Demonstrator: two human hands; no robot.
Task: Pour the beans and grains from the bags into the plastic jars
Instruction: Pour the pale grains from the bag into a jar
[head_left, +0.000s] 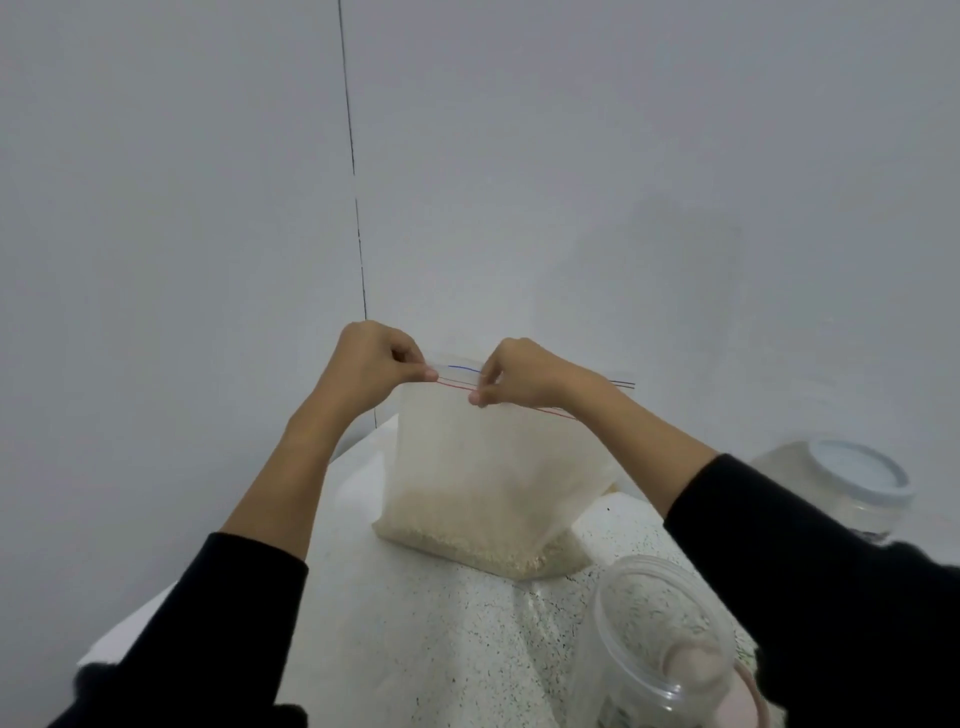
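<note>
While the zip-seal bag (483, 467) of pale grain stands upright near the counter's (441, 634) far edge, close to the wall corner, a person works at its closure. The left hand (374, 364) pinches the seal strip at the bag's left top corner; the right hand (519, 374) pinches the same strip just beside it. The seal looks partly parted between them. Pulling the two lips steadily apart, with the bag kept upright, should open it without spilling. An open plastic jar (660, 639) waits at the counter's near right; a lidded jar (841, 488) stands at the right edge.
</note>
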